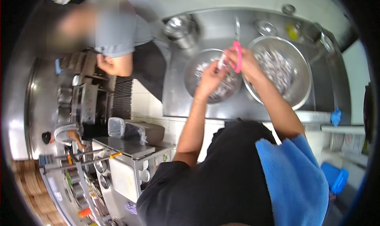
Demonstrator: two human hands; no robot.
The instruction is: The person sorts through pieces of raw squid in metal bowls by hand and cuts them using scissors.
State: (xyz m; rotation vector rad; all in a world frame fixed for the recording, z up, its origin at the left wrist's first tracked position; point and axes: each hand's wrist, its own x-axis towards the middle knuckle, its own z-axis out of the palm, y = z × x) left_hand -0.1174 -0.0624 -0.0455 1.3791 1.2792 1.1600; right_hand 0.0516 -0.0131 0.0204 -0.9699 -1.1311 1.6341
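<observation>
My right hand (248,62) is closed round the pink handles of a pair of scissors (238,56), whose metal blades point away from me. My left hand (210,79) pinches a small whitish piece (222,62) that looks like raw seafood, close beside my right fingers. Beneath the left hand sits a smaller metal bowl (191,85) with pale grey-white pieces in it. Under my right forearm stands a larger metal bowl (301,92), also holding many such pieces. Exactly what kind they are is too small to tell.
Both bowls stand on a steel counter (178,103). Stacked metal pots (180,28) are at its back left; a small metal dish (265,28) and a yellow item (293,31) lie at the back right. A co-worker in a grey shirt (114,32) stands close on the left.
</observation>
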